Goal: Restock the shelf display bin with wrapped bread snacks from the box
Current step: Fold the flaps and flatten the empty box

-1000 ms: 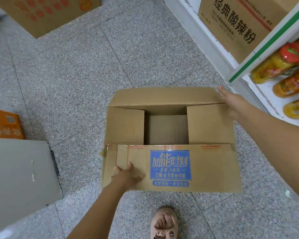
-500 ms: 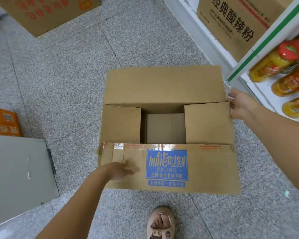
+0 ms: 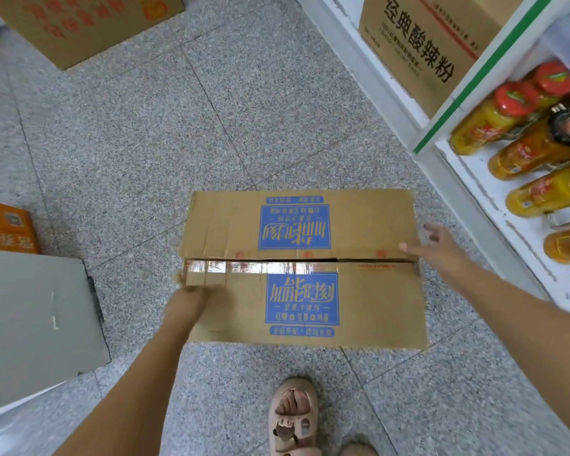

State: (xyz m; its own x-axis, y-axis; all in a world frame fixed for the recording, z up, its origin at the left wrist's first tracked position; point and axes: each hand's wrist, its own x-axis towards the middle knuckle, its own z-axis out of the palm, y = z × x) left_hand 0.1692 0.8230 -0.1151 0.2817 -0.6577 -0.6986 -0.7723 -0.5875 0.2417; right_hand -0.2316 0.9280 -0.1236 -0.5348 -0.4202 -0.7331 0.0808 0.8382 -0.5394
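A brown cardboard box (image 3: pixel 369 301) with blue printed labels lies on the speckled floor in front of me. Both long top flaps are folded down and meet along a middle seam, so its inside is hidden. My left hand (image 3: pixel 191 299) rests, blurred, on the near flap at the box's left end. Fingers spread, my right hand (image 3: pixel 436 246) lies at the right end of the seam, touching the far flap's edge. No wrapped bread snacks and no display bin show.
A white shelf unit (image 3: pixel 408 126) stands at right, holding orange bottles (image 3: pixel 540 192) and a brown carton (image 3: pixel 422 47). Another carton (image 3: pixel 79 24) sits far left, an orange box (image 3: pixel 4 228) and a grey panel (image 3: pixel 30 324) at left. My sandalled foot (image 3: pixel 293 416) is below the box.
The far flap has swung down and now covers the opening that showed the box's inside. My right hand moved from the far corner to the seam; my left hand stayed on the near flap.
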